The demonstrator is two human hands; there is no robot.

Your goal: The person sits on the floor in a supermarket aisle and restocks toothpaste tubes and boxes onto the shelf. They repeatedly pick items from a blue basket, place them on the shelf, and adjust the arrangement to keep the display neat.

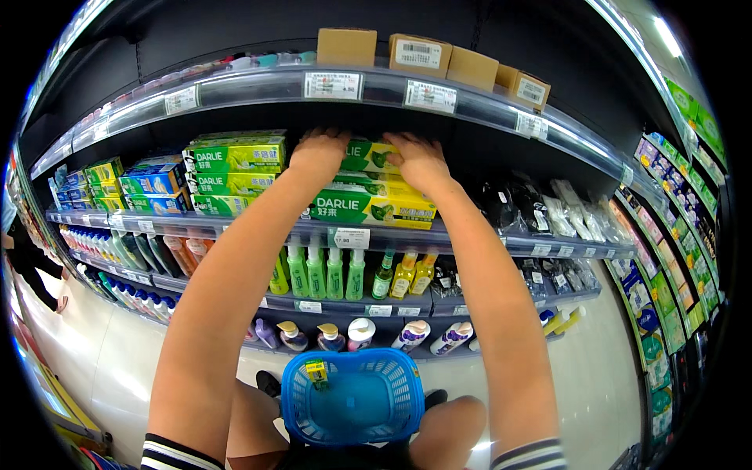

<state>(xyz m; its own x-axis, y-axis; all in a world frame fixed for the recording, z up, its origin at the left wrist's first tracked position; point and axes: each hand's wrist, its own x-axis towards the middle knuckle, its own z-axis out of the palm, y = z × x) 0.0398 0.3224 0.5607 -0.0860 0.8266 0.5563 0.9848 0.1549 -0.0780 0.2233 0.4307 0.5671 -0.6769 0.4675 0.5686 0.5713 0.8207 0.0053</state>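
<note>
Both my arms reach into a shelf of Darlie toothpaste boxes. My left hand [320,153] lies over the left end of an upper green-and-yellow toothpaste box [365,156], its thumb hidden. My right hand [418,160] grips the same box near its right end, thumb on the front and fingers over the top. Beneath it, more boxes are stacked, with a wide toothpaste box [367,208] at the shelf's front edge. Left of my left hand stands another stack of toothpaste boxes [235,170].
A blue plastic basket [352,437] sits low between my knees, with a small yellow-green box [316,370] inside. The upper shelf edge [376,88] overhangs my hands and carries cardboard boxes [346,47]. Below are green pump bottles [317,273]. A person [26,252] stands far left.
</note>
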